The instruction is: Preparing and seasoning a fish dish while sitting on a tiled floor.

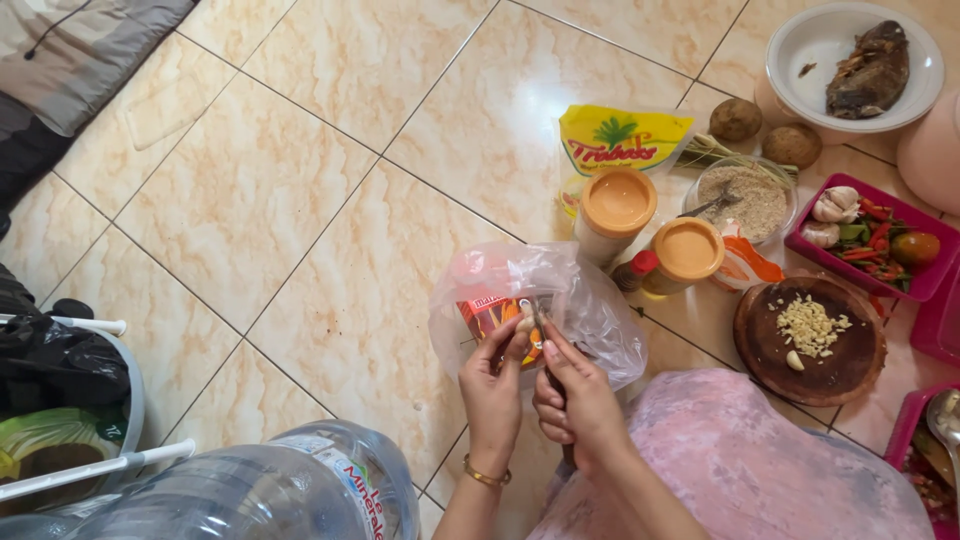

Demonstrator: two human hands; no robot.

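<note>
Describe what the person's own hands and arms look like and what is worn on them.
Both forearms are bare, with no sleeves or gloves in view. The left hand has a thin gold bangle at the wrist. The right hand shows no ring or band.

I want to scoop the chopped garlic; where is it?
Head view, right side: the chopped garlic lies on the round wooden board, just below the pink tray.

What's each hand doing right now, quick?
Left hand: closed, pinching a small pale garlic clove over the clear plastic bag.
Right hand: closed on a small knife, blade at the clove.
</note>
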